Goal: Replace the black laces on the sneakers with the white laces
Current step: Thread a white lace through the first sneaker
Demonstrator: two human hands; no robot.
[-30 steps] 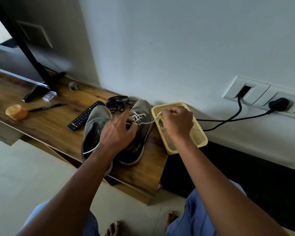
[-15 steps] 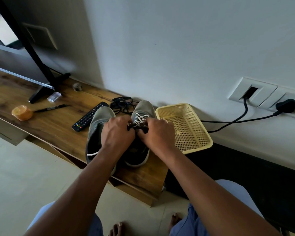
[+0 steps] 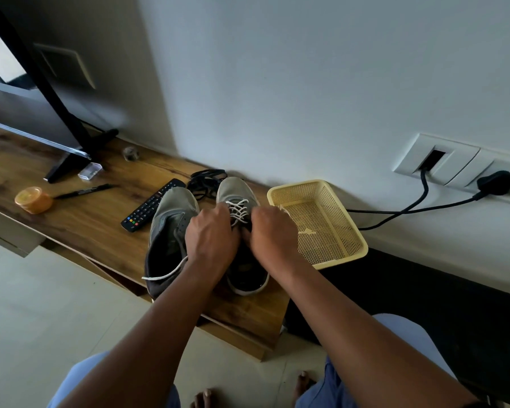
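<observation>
Head view: right sneaker directly under both hands, toe pointing away. Left hand and right hand equally near, fingers curled over white lace; actual grip hidden.

Bench: remote, pen, orange tub, yellow basket at right end. Plug in wall socket.

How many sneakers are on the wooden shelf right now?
2. The left sneaker lies beside the remote; the right sneaker sits next to the yellow basket, under both hands.
</observation>
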